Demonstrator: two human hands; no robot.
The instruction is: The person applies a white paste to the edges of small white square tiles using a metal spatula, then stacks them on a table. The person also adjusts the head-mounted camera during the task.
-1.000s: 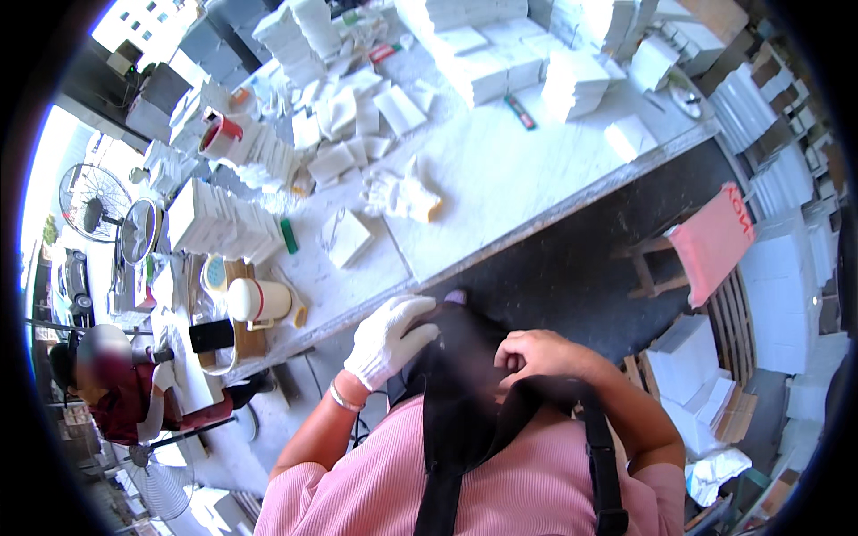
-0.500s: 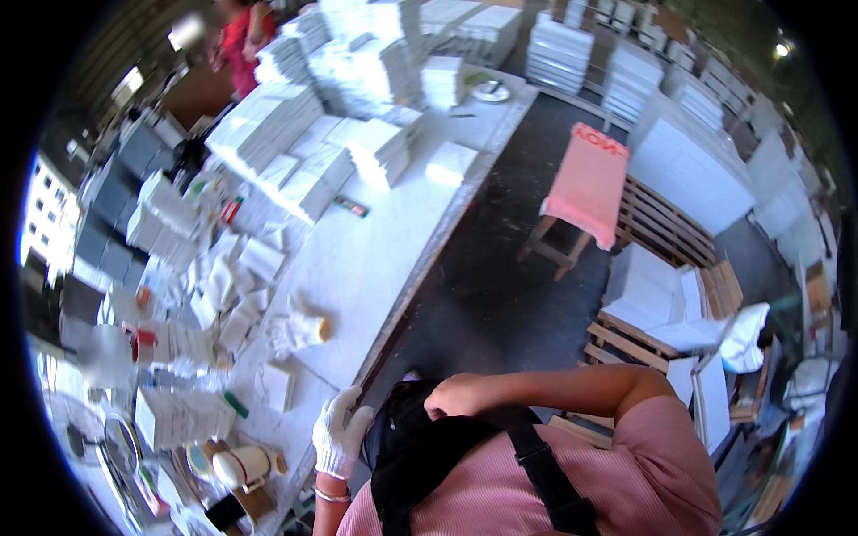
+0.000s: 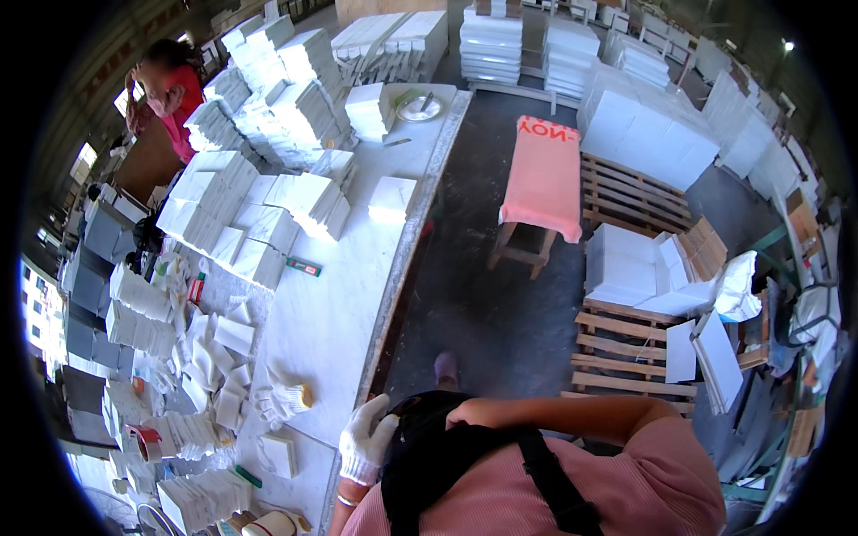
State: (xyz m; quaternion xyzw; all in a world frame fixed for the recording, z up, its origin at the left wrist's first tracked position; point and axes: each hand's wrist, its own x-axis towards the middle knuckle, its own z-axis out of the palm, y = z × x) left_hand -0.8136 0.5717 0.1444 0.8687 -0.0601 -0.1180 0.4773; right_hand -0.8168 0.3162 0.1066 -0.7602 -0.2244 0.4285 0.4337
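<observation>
My left hand (image 3: 366,439) wears a white knit glove and rests beside the black bag (image 3: 429,456) strapped across my front. Its thumb and fingers are apart, with nothing visible between them. Bare, my right hand (image 3: 465,413) bends inward, its fingers curled over the bag's upper edge; the fingertips are hidden by the black cloth. Left of the gloved hand, on the white worktable (image 3: 331,330), lies another white glove (image 3: 284,398) with a yellowish cuff. A small stack of white tiles (image 3: 277,456) sits close to that glove.
Tall stacks of marbled tiles (image 3: 308,125) crowd the table's far side, near a green cutter-like tool (image 3: 304,267) and a round metal dish (image 3: 420,108). Rightward stand a pink-covered stool (image 3: 541,183) and wooden pallets (image 3: 626,357). A person in red (image 3: 183,98) stands far left.
My view has swung left and upward, so the table and stool sit differently in the picture. Both hands keep nearly the same place at the bag. A foot now shows below the table edge.
</observation>
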